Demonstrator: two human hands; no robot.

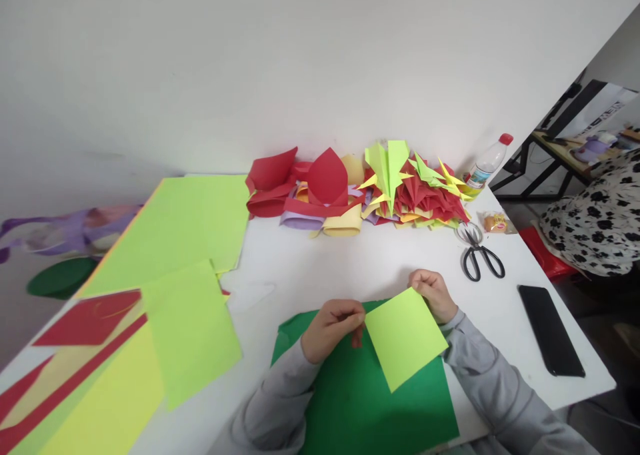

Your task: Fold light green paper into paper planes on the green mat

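Observation:
A light green paper square (404, 336) is held just above a dark green sheet (360, 402) that lies on the white table (320, 268). My left hand (333, 328) pinches the square's left corner. My right hand (434, 294) grips its far corner, fingers curled. Both arms are in grey sleeves.
Large light green, yellow and red sheets (170, 242) cover the table's left. A pile of folded red, yellow and green paper shapes (370, 192) lies at the back. Scissors (477, 252), a plastic bottle (487, 163) and a black phone (550, 330) are on the right. A person in black-and-white floral clothing (600, 222) is at the far right.

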